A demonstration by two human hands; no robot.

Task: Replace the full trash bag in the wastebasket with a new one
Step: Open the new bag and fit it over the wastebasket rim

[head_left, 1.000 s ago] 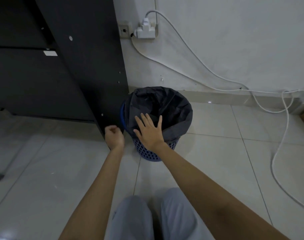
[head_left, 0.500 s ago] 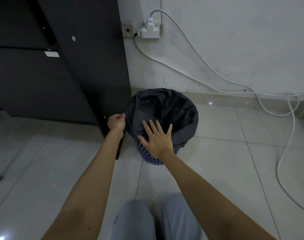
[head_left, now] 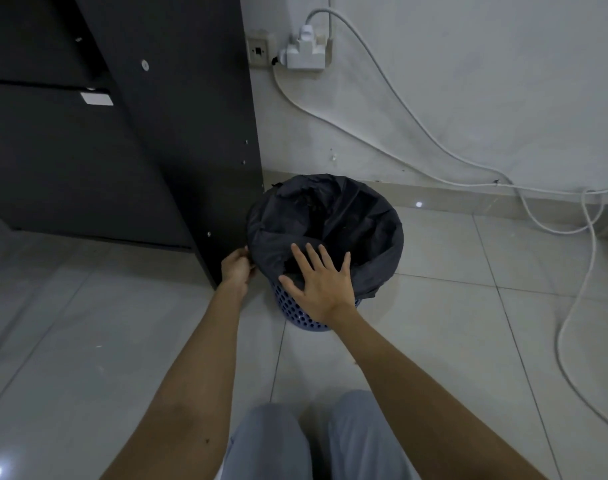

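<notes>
The basket [head_left: 304,315] is a blue one with many holes, and it stands on the floor [head_left: 434,323] just beside the corner of the dark cabinet [head_left: 177,140], with the wall behind it. A black bag [head_left: 361,223] lines the basket, and its edge is folded out over the rim and hangs down the side. The inside of the bag is dark, so I cannot tell how full it is. The left hand [head_left: 236,268] is at the side of the basket nearest the cabinet, with curled fingers that pinch the folded edge of the bag there. The right hand [head_left: 321,284] is in front of the near rim with straight, spread fingers; it holds nothing, and I cannot tell if the palm touches the bag or only hovers over it. The step in hand, I judge, is the first one: to free the old bag from the rim before it is lifted out. No new bag is visible near the basket. For the next move, the left hand should peel the edge up and inward off the rim, and the right hand should take the edge on the near side in the same way. The basket looks light, so one hand may need to hold it down during the lift.
</notes>
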